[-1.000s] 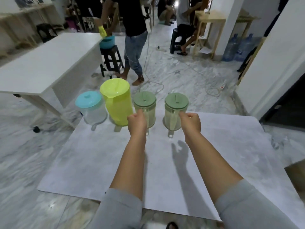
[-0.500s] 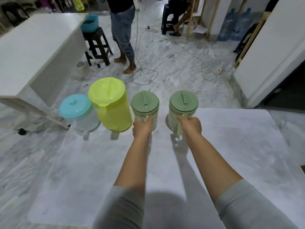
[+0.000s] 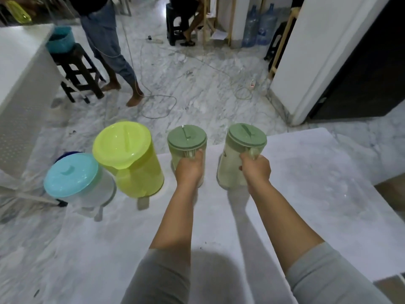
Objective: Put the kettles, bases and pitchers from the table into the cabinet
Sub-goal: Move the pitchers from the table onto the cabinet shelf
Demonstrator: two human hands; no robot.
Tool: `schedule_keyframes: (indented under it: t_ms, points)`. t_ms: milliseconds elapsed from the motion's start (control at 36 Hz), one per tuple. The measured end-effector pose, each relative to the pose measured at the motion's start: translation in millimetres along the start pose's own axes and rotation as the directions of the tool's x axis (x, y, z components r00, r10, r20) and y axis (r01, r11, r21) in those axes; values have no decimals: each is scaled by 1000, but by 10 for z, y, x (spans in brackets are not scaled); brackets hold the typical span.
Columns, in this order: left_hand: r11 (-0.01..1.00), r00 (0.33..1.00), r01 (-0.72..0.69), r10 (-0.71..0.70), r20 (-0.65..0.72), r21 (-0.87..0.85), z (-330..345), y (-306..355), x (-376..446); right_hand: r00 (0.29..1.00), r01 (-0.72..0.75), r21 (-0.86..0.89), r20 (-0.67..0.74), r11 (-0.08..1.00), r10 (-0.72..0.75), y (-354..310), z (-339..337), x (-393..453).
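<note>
Several lidded pitchers stand in a row near the far edge of the marbled table [image 3: 306, 194]. My left hand [image 3: 189, 170] grips the handle of a clear pitcher with a green lid [image 3: 186, 140]. My right hand [image 3: 256, 172] grips the handle of a second green-lidded pitcher [image 3: 245, 137], which leans slightly to the right. To the left stand a tall yellow-green pitcher [image 3: 129, 159] and a clear pitcher with a light blue lid [image 3: 74, 178]. No cabinet is identifiable in view.
A person [image 3: 109, 47] stands on the marble floor beyond the table, beside a dark stool [image 3: 76, 73] with a teal basin [image 3: 59, 41]. A white table [image 3: 19, 69] is at the left. Cables [image 3: 157, 102] trail across the floor. A white wall and dark doorway [image 3: 350, 73] are at the right.
Both hands went from just reaching the green-lidded pitchers to gripping their handles. The right pitcher now leans. My view has moved closer and tilted down.
</note>
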State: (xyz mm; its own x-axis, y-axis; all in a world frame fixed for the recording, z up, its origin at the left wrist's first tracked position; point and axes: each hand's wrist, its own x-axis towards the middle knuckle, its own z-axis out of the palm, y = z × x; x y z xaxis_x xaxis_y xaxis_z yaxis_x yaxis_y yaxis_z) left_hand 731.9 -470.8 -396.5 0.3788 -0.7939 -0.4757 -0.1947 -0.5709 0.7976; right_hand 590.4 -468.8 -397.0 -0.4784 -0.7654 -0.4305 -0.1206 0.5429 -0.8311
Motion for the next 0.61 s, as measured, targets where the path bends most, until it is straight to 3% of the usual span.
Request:
schedule_keyframes:
  t_ms: [361,611]
  points:
    - [986,967,-162,167,195,-43,500,376,-633,958,75,116,-285,990,-39,-22,-1012,-256]
    - [948,855,-309,314,412,-81,1059,365,-1860,843,128,210,-538,969,5,494,-2282,-924]
